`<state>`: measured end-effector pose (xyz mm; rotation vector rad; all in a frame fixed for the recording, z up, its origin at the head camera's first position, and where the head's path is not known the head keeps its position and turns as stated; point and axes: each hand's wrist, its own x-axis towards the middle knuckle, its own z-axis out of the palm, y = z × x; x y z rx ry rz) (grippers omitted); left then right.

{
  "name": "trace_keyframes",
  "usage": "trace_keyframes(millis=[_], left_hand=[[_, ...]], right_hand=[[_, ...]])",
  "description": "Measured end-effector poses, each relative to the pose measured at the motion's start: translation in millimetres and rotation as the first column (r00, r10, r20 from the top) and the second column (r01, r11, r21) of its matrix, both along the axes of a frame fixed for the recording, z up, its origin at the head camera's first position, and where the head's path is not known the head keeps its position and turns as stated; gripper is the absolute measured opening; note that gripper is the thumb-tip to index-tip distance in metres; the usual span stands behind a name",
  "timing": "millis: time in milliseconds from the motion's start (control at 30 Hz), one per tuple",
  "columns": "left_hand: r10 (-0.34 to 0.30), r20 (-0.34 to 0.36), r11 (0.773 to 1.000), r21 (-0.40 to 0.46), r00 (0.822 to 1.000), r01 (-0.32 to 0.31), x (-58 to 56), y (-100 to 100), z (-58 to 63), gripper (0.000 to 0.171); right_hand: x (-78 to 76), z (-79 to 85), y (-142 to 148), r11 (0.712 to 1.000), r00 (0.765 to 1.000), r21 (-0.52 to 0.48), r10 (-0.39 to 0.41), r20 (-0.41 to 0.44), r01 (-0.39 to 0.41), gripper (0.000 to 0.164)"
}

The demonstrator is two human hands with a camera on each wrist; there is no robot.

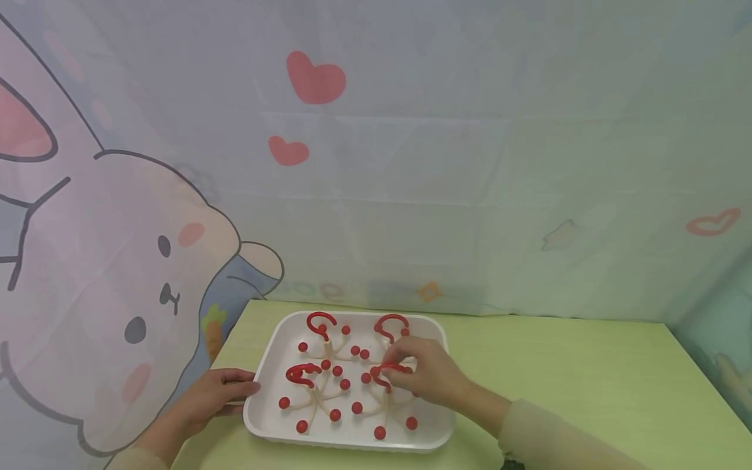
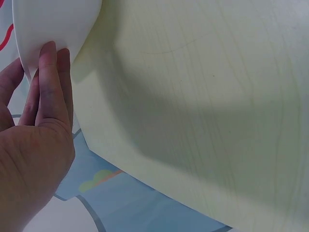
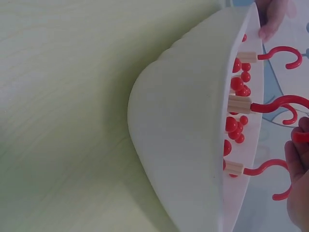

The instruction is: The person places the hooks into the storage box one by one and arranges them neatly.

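Observation:
Several small hangers, each with a red hook and pale arms tipped with red balls, stand in a white tray [image 1: 270, 398]. My right hand [image 1: 431, 372] pinches the red hook [image 1: 388, 385] of the front-right hanger; in the right wrist view that hook [image 3: 275, 104] ends at the fingertips. At the tray's left side, my left hand [image 1: 214, 398] holds the rim, its fingers [image 2: 50, 92] on the outer wall and the thumb at the edge. The front-left hanger [image 1: 316, 395] and back-left hanger [image 1: 329, 349] stand upright. The right hand partly covers the back-right hanger [image 1: 392, 320].
The tray rests on a pale green table [image 1: 564, 378]. Behind it hangs a cloth backdrop [image 1: 411, 163] printed with hearts and a rabbit. The table's left edge is close to the left hand.

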<state>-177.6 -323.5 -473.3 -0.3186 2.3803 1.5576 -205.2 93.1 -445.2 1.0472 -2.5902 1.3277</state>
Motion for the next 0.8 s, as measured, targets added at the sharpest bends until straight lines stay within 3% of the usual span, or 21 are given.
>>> trace_keyframes(millis=[533,800], left_hand=[[0.013,0.015,1.000,-0.014,1.000,-0.013,-0.9,-0.1,0.8,0.040],[0.010,0.011,1.000,-0.001,1.000,-0.010,0.1,-2.0,-0.4,0.040]], right_hand=[[3.0,-3.0,-2.6,1.000,0.999,-0.018,0.022,0.033,-0.021,0.010],[3.9,-1.5,1.6,1.000,0.999,0.022,0.015,0.039,-0.016,0.015]])
